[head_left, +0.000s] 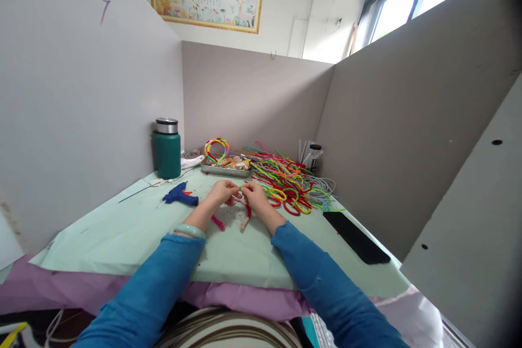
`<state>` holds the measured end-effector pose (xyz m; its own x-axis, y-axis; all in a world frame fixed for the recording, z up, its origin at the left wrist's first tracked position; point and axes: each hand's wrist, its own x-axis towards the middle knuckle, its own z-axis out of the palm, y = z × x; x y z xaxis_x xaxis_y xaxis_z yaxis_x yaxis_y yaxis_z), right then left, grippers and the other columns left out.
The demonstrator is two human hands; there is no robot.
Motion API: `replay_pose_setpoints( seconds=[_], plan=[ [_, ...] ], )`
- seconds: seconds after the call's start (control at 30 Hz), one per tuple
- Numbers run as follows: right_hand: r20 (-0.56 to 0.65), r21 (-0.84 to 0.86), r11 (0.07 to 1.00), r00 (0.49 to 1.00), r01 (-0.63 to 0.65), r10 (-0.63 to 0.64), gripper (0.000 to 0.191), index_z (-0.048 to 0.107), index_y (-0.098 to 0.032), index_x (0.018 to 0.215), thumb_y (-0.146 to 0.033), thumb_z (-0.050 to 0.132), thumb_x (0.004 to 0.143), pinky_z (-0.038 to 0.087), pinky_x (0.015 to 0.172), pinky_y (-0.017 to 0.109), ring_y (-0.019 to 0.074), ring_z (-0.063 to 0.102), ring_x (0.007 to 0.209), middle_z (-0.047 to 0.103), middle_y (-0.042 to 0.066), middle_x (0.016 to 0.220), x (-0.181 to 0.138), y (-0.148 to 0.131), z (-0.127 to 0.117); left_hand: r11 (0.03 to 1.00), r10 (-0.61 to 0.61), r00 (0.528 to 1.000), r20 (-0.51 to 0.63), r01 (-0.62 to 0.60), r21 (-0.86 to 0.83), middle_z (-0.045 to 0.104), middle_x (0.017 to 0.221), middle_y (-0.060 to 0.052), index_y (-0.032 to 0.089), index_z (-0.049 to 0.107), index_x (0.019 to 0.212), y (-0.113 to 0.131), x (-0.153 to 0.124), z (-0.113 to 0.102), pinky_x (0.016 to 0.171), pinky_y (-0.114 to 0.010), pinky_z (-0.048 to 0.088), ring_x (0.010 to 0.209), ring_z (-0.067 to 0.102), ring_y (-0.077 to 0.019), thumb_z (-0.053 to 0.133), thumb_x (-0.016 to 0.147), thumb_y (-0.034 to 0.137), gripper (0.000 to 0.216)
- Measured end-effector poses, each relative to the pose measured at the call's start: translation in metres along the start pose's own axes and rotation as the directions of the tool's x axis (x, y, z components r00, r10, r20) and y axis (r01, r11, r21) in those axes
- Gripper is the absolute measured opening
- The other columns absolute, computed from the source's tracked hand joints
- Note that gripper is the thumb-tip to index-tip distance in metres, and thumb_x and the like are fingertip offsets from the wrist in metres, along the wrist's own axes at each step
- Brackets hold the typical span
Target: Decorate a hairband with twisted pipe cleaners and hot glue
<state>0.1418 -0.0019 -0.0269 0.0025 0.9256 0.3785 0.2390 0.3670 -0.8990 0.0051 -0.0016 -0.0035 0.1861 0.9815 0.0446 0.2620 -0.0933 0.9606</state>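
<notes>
My left hand [222, 193] and my right hand [253, 194] meet over the middle of the pale green mat [122, 228]. Both are closed in a pinch on the same small piece of pipe cleaner [240, 190] between them, greenish where the fingers meet. A red and pink length [246, 217] hangs from it down to the mat. Another pink piece [218, 222] lies just below my left wrist. A jade bangle [189, 231] sits on my left forearm.
A blue glue gun [179, 194] lies left of my hands. Behind are a green flask [167, 148], a metal tray [227, 169] with coloured loops, a heap of pipe cleaners [285, 179] and white cable [322, 186]. A black phone [355, 236] lies right. Partition walls close three sides.
</notes>
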Motion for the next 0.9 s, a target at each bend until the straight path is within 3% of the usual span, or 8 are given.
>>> replay_pose_setpoints(
  seconds=[0.1,0.17,0.3,0.47,0.6,0.9],
  plan=[
    [0.068,0.167,0.984,0.997,-0.057,0.046,0.008,0.051,-0.018,0.066,-0.024,0.050,0.069,0.032,0.045,0.021,0.0086,0.039,0.043,0.044,-0.007,0.048,-0.0033,-0.0041,0.0011,0.997,0.020,1.000,-0.004,-0.020,-0.073,0.069,0.076,-0.007,0.011,0.056,0.079,-0.0003,-0.0005,-0.0010,0.043,-0.019,0.040,0.040,0.050,-0.0049,0.058,0.077,0.024,0.013],
    [0.088,0.169,0.984,0.995,-0.059,0.045,0.008,0.052,-0.018,0.067,-0.025,0.051,0.070,0.031,0.044,0.021,0.0082,0.039,0.043,0.045,-0.007,0.049,-0.0035,-0.0050,0.0005,0.998,0.035,0.999,-0.010,-0.036,-0.055,0.069,0.075,-0.006,0.011,0.056,0.078,-0.0003,0.0000,-0.0014,0.042,-0.019,0.039,0.039,0.049,-0.0043,0.057,0.078,0.023,0.012],
    [0.045,-0.076,0.996,0.998,0.047,-0.044,0.010,0.058,-0.017,0.072,-0.025,0.053,0.073,0.037,0.053,0.022,0.0102,0.049,0.053,0.058,-0.002,0.063,0.0005,-0.0014,-0.0036,0.974,0.084,0.996,-0.041,-0.074,0.212,0.067,0.067,-0.003,0.012,0.057,0.075,-0.0002,0.0016,-0.0021,0.042,-0.019,0.038,0.037,0.048,-0.0050,0.053,0.078,0.020,0.009],
    [0.067,-0.400,0.884,0.969,0.243,-0.236,0.012,0.064,-0.019,0.080,-0.023,0.053,0.077,0.039,0.068,0.025,0.0139,0.056,0.074,0.066,0.002,0.080,0.0016,0.0017,-0.0080,0.832,0.227,0.974,-0.025,-0.180,0.525,0.067,0.063,-0.001,0.015,0.060,0.073,-0.0024,0.0030,-0.0030,0.046,-0.018,0.038,0.037,0.050,-0.0062,0.050,0.077,0.020,0.012],
    [0.119,-0.521,0.801,0.954,0.295,-0.275,0.013,0.064,-0.019,0.080,-0.019,0.051,0.079,0.038,0.068,0.025,0.0148,0.056,0.076,0.066,0.003,0.081,-0.0010,0.0001,-0.0088,0.783,0.261,0.965,-0.006,-0.208,0.586,0.067,0.064,0.000,0.016,0.062,0.076,-0.0030,0.0025,-0.0034,0.049,-0.019,0.040,0.039,0.053,-0.0074,0.048,0.078,0.022,0.015],
    [0.121,-0.588,0.769,0.967,0.251,-0.223,0.014,0.063,-0.018,0.083,-0.019,0.049,0.081,0.034,0.062,0.024,0.0143,0.056,0.073,0.066,0.004,0.081,-0.0009,0.0009,-0.0072,0.792,0.254,0.967,0.009,-0.213,0.572,0.069,0.069,0.000,0.016,0.066,0.082,-0.0052,0.0048,-0.0035,0.049,-0.019,0.040,0.041,0.053,-0.0072,0.046,0.077,0.019,0.020]
  ],
)
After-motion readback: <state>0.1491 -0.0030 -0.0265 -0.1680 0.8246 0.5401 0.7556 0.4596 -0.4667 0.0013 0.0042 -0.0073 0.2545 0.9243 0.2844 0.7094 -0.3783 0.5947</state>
